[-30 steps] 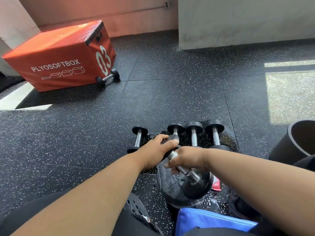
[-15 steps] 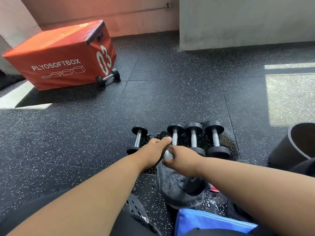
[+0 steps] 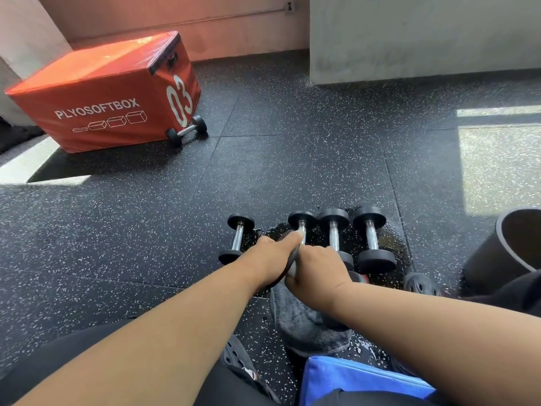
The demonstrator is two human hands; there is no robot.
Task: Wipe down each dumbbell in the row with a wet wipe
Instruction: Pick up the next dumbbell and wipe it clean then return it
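Well, the orange plyo box (image 3: pixel 96 95) sits far left on the speckled floor (image 3: pixel 292 171). Nearer, four dumbbells (image 3: pixel 370 240) stand in a row (wet patch beneath). Left hand (image 3: pixel 270 259) curls over the held dumbbell (image 3: pixel 292 266)'s head; right hand (image 3: pixel 317 272) grips its handle above a grey cloth (image 3: pixel 304 320).

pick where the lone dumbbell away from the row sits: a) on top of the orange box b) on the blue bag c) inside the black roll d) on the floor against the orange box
d: the lone dumbbell lies on the floor at the lower corner of the orange box.
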